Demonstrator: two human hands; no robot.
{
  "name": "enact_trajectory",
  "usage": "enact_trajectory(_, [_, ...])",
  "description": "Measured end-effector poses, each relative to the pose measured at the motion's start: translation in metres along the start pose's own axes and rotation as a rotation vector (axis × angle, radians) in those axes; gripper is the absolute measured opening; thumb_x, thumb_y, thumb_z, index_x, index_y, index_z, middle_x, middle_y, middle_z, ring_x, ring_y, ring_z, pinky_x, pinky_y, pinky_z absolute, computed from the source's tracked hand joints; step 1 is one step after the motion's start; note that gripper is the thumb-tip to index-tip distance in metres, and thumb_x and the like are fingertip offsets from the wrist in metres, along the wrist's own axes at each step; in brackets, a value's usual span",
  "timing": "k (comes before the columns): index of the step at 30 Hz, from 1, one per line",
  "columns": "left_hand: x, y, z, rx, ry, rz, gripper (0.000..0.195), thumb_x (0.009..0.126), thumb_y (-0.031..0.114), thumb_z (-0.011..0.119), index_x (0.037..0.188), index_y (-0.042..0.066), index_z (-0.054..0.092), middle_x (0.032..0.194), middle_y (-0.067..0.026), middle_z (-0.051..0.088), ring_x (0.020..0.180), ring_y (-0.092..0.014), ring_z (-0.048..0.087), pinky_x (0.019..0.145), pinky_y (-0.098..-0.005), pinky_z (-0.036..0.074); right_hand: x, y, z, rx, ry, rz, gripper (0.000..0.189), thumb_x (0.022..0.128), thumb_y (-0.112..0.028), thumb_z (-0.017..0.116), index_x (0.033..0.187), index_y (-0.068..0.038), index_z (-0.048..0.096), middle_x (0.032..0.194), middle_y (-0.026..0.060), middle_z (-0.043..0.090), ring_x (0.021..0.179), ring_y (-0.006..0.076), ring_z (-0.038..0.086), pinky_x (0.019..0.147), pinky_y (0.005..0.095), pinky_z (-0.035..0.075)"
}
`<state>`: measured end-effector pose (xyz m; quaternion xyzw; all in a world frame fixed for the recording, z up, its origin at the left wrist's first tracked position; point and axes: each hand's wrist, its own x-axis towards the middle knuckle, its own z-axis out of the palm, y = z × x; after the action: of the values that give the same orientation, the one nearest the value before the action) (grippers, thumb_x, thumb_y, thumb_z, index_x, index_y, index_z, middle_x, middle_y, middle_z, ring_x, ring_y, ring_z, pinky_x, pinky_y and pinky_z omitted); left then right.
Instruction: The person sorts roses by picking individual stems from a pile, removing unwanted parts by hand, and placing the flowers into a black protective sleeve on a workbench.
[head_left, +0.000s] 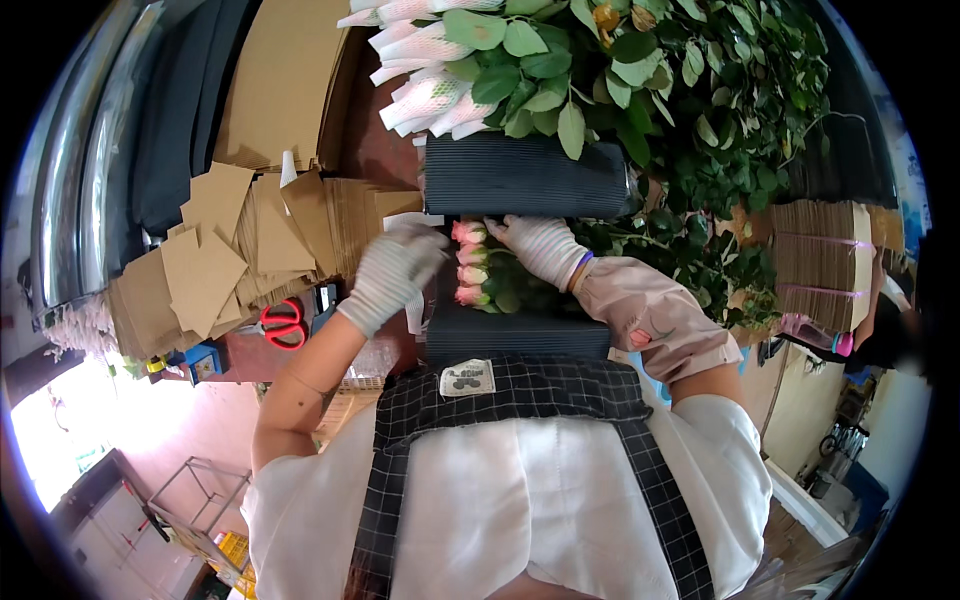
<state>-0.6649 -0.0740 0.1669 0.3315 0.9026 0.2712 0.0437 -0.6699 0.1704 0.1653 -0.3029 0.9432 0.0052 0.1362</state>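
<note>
A short row of pink roses lies with the heads to the left and dark green leaves to the right, between two black corrugated sheets. The rear black corrugated sheet rises behind them, and the front one is against the apron. My right hand, in a striped knit glove, has its fingertips beside the topmost rose; whether they pinch its stem is unclear. My left hand, gloved alike and blurred, hovers just left of the rose heads, near a white strip. Its grip cannot be made out.
Roses in white foam nets are heaped at the back, their leafy stems spreading right. Cardboard pieces and red-handled scissors lie left. Strapped cardboard stands right, near another person's arm.
</note>
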Motion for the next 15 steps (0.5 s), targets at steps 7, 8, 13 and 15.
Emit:
enact_trajectory(7, [-0.002,0.018,0.019,0.013,-0.076,-0.004,0.025,0.078,0.028,0.061,0.1,0.015,0.062,0.077,-0.0101,0.057,0.069,-0.028,0.057,0.061,-0.0386,0.047,-0.003,0.002,-0.011,0.023,-0.068,-0.004,0.038,0.08,-0.012,0.051,0.117,-0.009,0.051,0.096,0.0103,0.061,0.086,0.0281,0.061,0.071,0.0405,0.051])
enact_trajectory(8, [0.0,0.024,0.027,0.049,-0.179,0.051,0.026,0.079,0.031,0.059,0.1,0.015,0.062,0.075,-0.0096,0.055,0.067,-0.027,0.057,0.06,-0.0387,0.047,-0.007,0.002,-0.012,0.021,-0.018,-0.049,0.037,0.079,-0.014,0.052,0.115,-0.008,0.052,0.094,0.0104,0.061,0.083,0.028,0.062,0.068,0.0403,0.051])
enact_trajectory(13, [0.002,0.022,0.035,0.055,-0.297,0.078,0.031,0.079,0.03,0.056,0.107,0.019,0.058,0.084,-0.0085,0.059,0.074,-0.026,0.06,0.059,-0.0404,0.048,-0.016,-0.005,-0.015,0.082,0.007,-0.051,0.024,0.08,-0.024,0.055,0.098,-0.008,0.057,0.081,0.0095,0.06,0.073,0.0285,0.062,0.061,0.0405,0.05])
enact_trajectory(15, [0.0,0.021,0.034,0.059,-0.366,0.069,0.031,0.079,0.029,0.055,0.108,0.021,0.059,0.082,-0.0077,0.06,0.072,-0.026,0.06,0.059,-0.0408,0.048,-0.013,-0.005,0.003,0.166,-0.029,-0.023,0.022,0.083,-0.028,0.052,0.083,-0.007,0.059,0.074,0.0103,0.06,0.069,0.0293,0.061,0.057,0.0409,0.049])
